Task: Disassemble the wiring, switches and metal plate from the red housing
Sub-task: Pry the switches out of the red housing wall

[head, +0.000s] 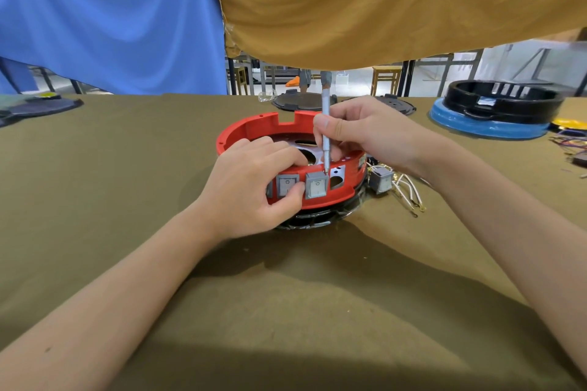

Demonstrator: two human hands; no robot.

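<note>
While the red housing (263, 133) sits at the centre of the frame on the table (127, 168), its front is gripped by the left hand (251, 184) beside a grey switch (316, 185); a screwdriver (326, 136) is pinched upright by the right hand (359, 130), tip at that switch; a loose switch (381, 179) and white wires (409, 190) lie just right.

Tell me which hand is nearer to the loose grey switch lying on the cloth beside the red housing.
Right. The right hand, gripping the screwdriver, sits just above and left of the loose switch. The left hand grips the red housing on its far side.
</note>
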